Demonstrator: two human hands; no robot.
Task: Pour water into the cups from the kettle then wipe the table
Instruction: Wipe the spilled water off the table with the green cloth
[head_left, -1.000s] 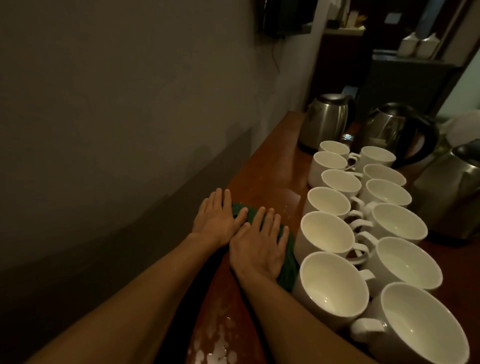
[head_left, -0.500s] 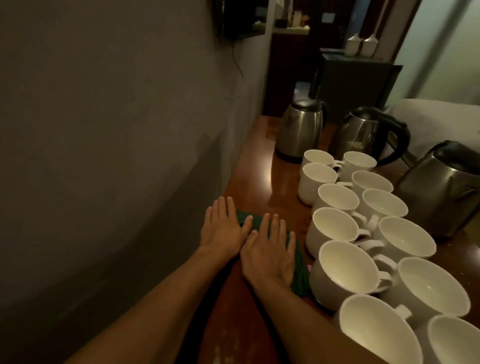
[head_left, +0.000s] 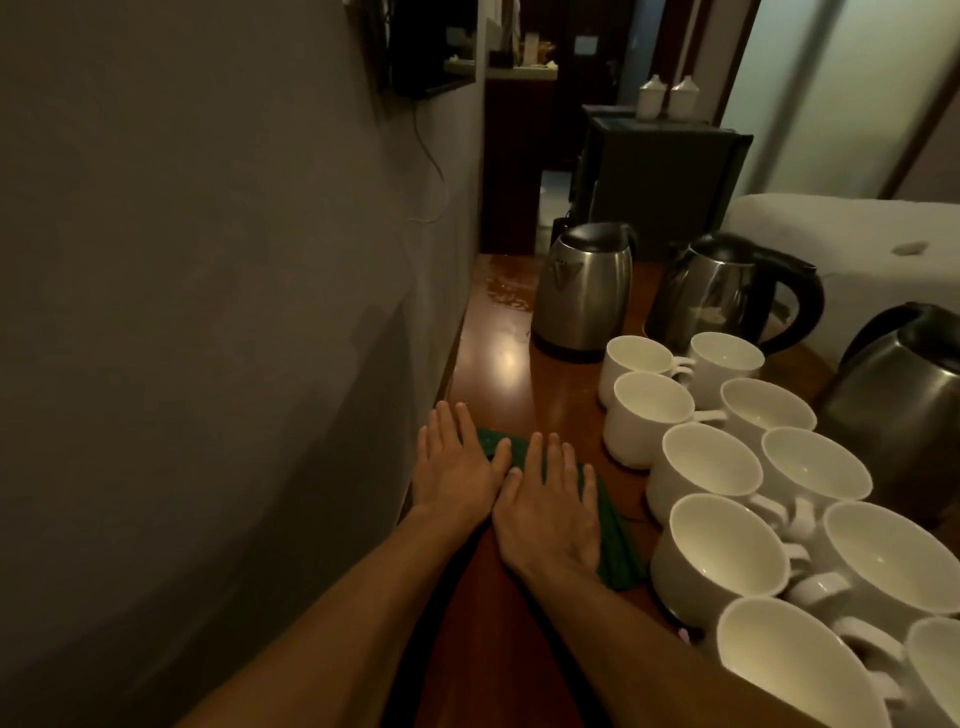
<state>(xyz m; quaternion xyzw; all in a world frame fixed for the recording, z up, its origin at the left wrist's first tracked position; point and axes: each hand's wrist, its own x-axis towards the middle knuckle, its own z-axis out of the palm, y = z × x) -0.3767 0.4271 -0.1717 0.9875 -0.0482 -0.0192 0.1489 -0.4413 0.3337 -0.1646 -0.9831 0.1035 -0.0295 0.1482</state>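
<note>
1. Cloth (head_left: 618, 545), green and folded, lay flat on the brown tabletop (head_left: 498, 364), in the strip between the grey wall (head_left: 208, 260) and the cups (head_left: 649, 410), with both hands on top of it.
2. The left hand (head_left: 457, 467) pressed on the end of the cloth nearer the wall. Its grip was released, the fingers straight and pointing away from the person.
3. The right hand (head_left: 550, 514) lay just beside it, the two thumbs nearly touching. Its grip was likewise released, palm flat on the cloth, and a green edge showed past the little finger on the cup side.
4. The cups, white with handles, stood crowded in two rows along the right of the tabletop, the nearest ones just beside the cloth. In that dim light I could not tell whether they held water.
5. The left kettle (head_left: 582, 291), of steel, stood just behind the farthest cup. The middle kettle (head_left: 722, 291), with a black handle, stood beside it. The third kettle (head_left: 904, 384) sat at the right edge, next to the cups.
6. A wet patch (head_left: 506, 291) glistened at the far end of the tabletop, by the wall.
7. Beyond stood a dark cabinet (head_left: 670, 166) with two white bottles (head_left: 667, 96) on top, and a white bed (head_left: 857, 234) to the right.
</note>
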